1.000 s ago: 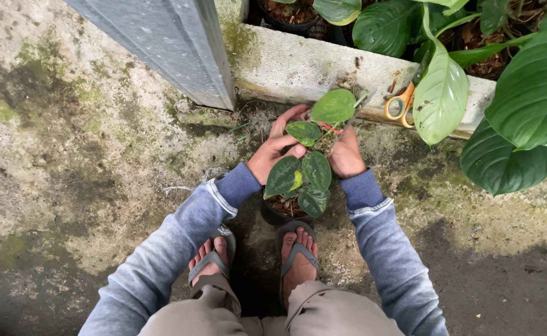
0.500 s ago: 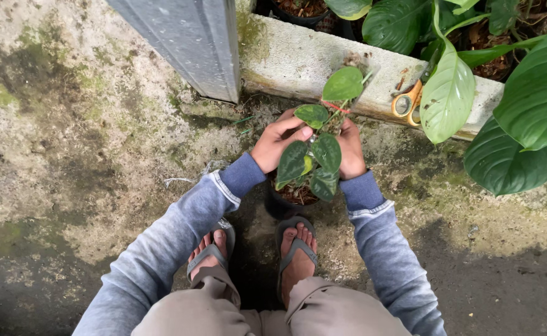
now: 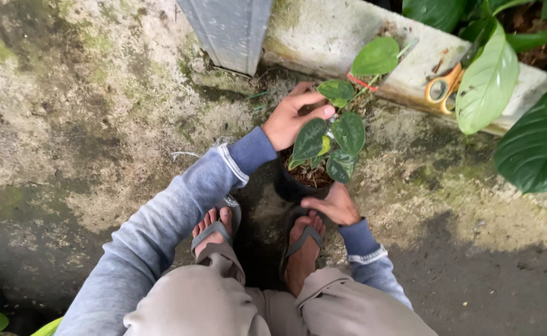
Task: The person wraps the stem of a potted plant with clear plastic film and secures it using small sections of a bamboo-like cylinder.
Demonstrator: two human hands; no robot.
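A person squatted over a small black pot of dark-leaved seedling on mossy concrete ground. The left hand, at the pot's 12 o'clock, had its grip pinched on a stem. The right hand, at 5 o'clock, curled its grip against the pot's rim. Orange scissors lay at 2 o'clock.

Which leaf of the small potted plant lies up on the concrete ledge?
The bright green leaf at the end of the long stem. It reaches onto the concrete ledge; the darker veined leaves stay low over the black pot.
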